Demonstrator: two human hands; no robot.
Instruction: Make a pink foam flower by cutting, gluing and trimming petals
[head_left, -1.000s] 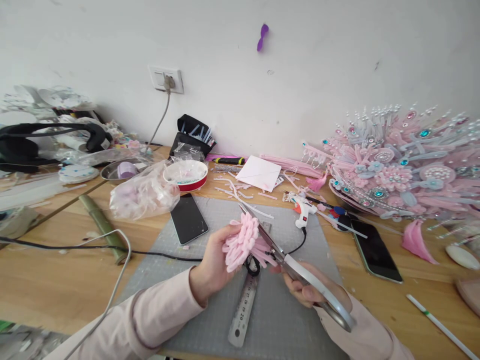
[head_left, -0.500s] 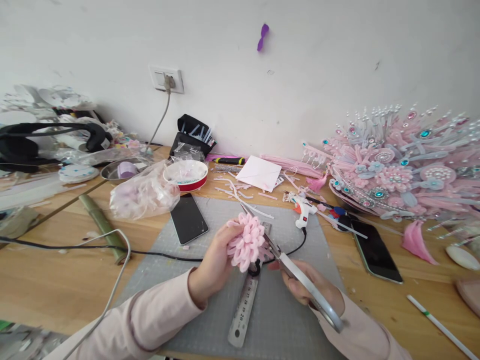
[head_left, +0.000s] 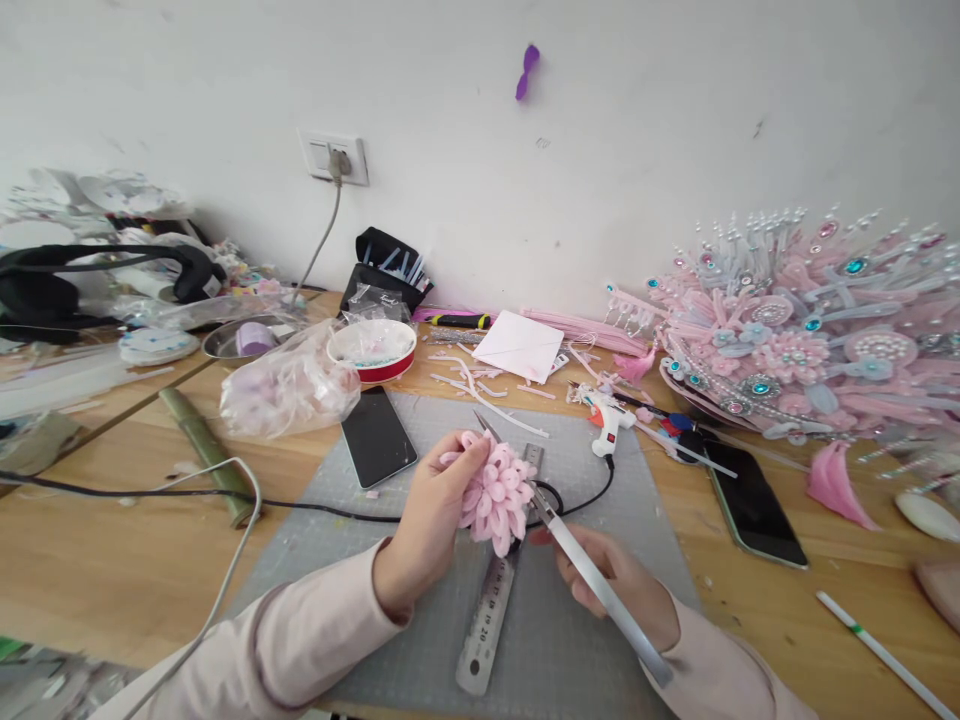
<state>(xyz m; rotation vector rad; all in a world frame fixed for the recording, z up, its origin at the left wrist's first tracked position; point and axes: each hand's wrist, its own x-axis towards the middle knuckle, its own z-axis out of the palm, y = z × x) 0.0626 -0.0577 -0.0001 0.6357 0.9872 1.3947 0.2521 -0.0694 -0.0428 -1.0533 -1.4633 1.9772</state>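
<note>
Between the thumb and fingers of my left hand (head_left: 431, 515) is a fluffy pink flower (head_left: 499, 492) made of looped petals. My right hand (head_left: 615, 575) is closed on a pair of scissors (head_left: 581, 560), its fingers partly hidden by the handle. The blades pass behind the flower, and a tip shows above it. Beneath the flower a steel ruler (head_left: 486, 625) lies on the grey cutting mat (head_left: 360, 600), with a black cable (head_left: 337, 513) running across.
A dark phone (head_left: 377, 438) lies left of the hands. To the right are a white glue gun (head_left: 606, 430), a second phone (head_left: 757, 500) and a large pink beaded headdress (head_left: 795, 340). A plastic bag (head_left: 289, 385) and a red-rimmed bowl (head_left: 386, 368) sit at back left.
The flower has turned in my left hand, showing more of its front. The scissors have tilted, their handle swinging slightly down and left, and my right hand has shifted a little.
</note>
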